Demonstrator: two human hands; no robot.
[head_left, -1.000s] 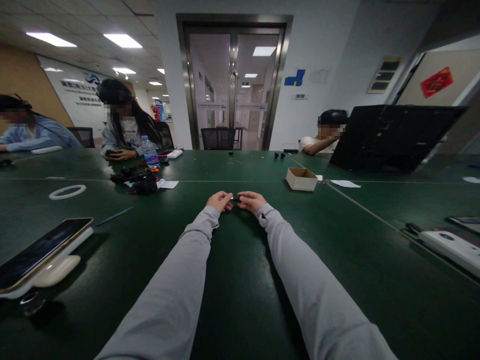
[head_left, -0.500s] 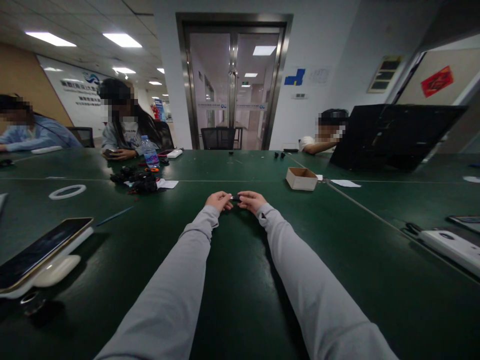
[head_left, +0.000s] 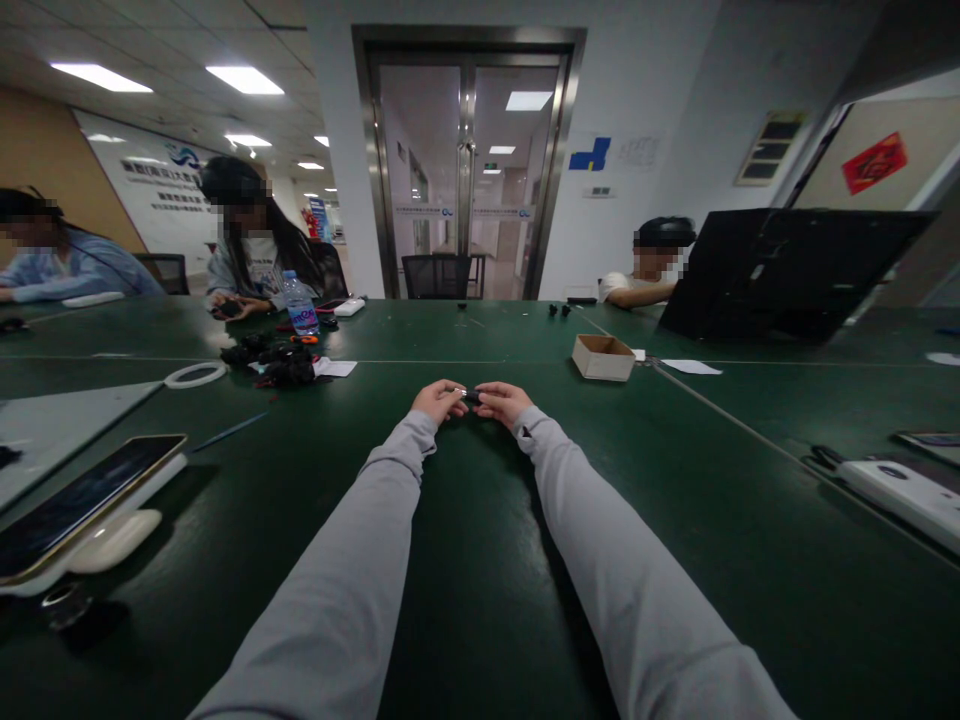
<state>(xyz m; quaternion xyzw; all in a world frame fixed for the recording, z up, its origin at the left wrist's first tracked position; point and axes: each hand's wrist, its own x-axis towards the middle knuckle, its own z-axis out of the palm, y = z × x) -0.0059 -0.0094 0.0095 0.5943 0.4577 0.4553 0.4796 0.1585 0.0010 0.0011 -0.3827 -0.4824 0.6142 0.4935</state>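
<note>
Small black part (head_left: 472, 397) pinched level above table.

The dark green table (head_left: 480, 600) carries 1 open cardboard box (head_left: 603, 357) right of centre, with a white paper sheet (head_left: 691, 367) beside it toward the right edge. Toward the far left corner lie a heap of black parts (head_left: 276, 364), a water bottle (head_left: 301, 305) and a white ring (head_left: 195, 374). A phone (head_left: 75, 505) rests on a white stand at the near left edge, and a white device (head_left: 904, 490) lies at the right edge.

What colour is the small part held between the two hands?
Black: the small part pinched between the left hand and right hand, head view.
</note>
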